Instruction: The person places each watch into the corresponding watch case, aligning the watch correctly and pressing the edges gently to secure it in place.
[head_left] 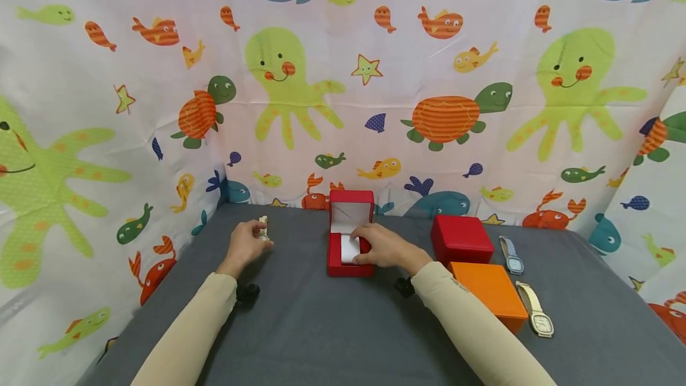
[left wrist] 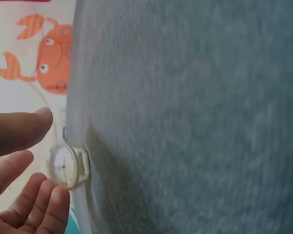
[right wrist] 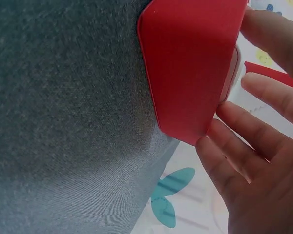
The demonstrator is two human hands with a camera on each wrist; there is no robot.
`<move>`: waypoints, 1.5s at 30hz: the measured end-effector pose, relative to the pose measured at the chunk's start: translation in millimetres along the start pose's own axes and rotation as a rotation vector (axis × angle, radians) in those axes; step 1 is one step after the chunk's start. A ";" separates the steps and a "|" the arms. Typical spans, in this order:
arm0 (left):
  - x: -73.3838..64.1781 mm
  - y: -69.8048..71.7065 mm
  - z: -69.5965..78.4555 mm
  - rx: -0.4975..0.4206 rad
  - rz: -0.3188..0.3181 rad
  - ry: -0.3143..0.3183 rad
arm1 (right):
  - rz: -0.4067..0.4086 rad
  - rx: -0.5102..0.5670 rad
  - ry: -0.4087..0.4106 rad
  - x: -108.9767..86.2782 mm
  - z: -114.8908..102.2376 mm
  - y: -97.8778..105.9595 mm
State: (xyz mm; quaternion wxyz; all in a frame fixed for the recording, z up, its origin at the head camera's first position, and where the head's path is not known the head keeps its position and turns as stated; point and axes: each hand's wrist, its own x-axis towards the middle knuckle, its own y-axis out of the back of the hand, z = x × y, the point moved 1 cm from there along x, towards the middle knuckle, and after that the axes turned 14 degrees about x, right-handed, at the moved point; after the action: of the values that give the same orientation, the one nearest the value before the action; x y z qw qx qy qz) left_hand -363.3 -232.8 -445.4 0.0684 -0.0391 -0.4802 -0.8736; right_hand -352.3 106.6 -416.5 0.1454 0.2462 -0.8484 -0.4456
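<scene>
A light-coloured wristwatch with a round pale dial [left wrist: 64,165] is by the table's left back part. My left hand [head_left: 249,247] is right at it, thumb and fingers spread apart around the watch in the left wrist view. At the middle of the table stands a red watch box [head_left: 334,264], its lid raised at the back and lined in white. A white cushion [head_left: 349,249] lies inside the box. My right hand [head_left: 388,247] pinches this cushion between thumb and forefinger, from its near and far ends. The other fingers reach along the box's side in the right wrist view.
To the right stand a closed red box [head_left: 462,240] and an orange box [head_left: 488,290], near my right forearm. Beside them lie a watch with a pale blue strap [head_left: 513,255] and a gold-coloured watch [head_left: 535,310]. A printed sea-animal curtain [head_left: 332,76] borders the grey table.
</scene>
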 end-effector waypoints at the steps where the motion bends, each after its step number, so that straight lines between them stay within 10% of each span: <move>1: 1.4 0.6 -1.4 0.001 -0.009 0.004 | -0.004 -0.013 -0.007 0.6 -0.5 0.0; 31: 12.7 2.2 -4.7 0.157 -0.127 -0.137 | -0.021 -0.127 0.053 10.8 -5.5 1.3; 45: -10.2 6.7 27.2 -0.001 -0.093 -0.180 | 0.061 0.103 0.094 -0.9 -9.2 10.1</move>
State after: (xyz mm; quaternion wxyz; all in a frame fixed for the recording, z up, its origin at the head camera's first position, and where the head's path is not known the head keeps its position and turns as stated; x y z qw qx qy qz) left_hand -352.0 -212.5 -426.7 -0.0154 -0.0951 -0.4852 -0.8691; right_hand -350.1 105.6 -403.0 0.1854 0.2480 -0.8696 -0.3846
